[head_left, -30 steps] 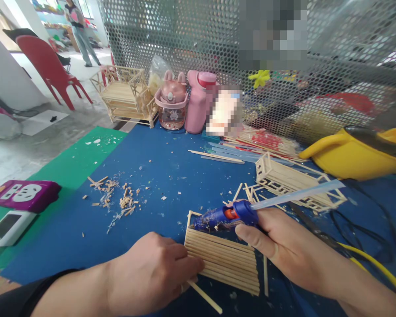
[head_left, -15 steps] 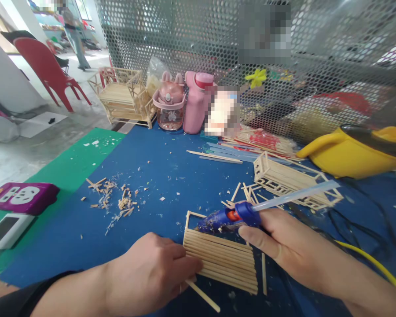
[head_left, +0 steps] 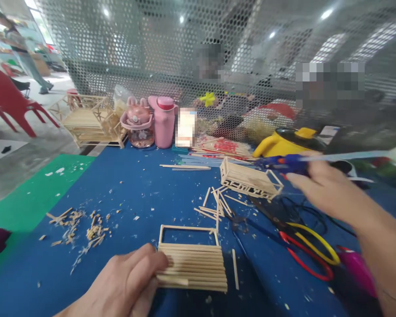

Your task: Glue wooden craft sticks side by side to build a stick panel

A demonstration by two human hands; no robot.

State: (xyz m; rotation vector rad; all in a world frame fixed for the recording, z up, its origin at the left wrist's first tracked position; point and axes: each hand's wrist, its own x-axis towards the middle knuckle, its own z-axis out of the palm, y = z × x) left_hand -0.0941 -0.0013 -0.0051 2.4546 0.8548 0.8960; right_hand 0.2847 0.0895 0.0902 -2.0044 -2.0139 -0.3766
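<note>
My left hand (head_left: pixel 128 277) is closed round a thin wooden stick (head_left: pixel 174 281), its fingertips at the left edge of a small stick panel (head_left: pixel 196 264). Round sticks lie side by side over most of the panel's frame, and its far end is an open rectangle. Out to the right, my right hand (head_left: pixel 320 182) grips a blue hot glue gun (head_left: pixel 292 164), raised near the yellow pot. A long translucent glue stick (head_left: pixel 353 155) runs out of the gun's back. Beyond the panel lies a small wooden stick model (head_left: pixel 251 178), beside loose cut sticks (head_left: pixel 219 202).
Pliers (head_left: pixel 239 224) and red-and-yellow-handled scissors (head_left: pixel 308 251) lie right of the panel, near black cables. Wood scraps (head_left: pixel 86 226) are scattered left. A larger stick model (head_left: pixel 92 119), two pink bottles (head_left: pixel 164 123) and a yellow pot (head_left: pixel 284 143) line the back, before a perforated metal screen (head_left: pixel 152 53).
My right hand has carried the glue gun from the panel to the far right. My left hand stays at the panel with the stick. The view has turned right.
</note>
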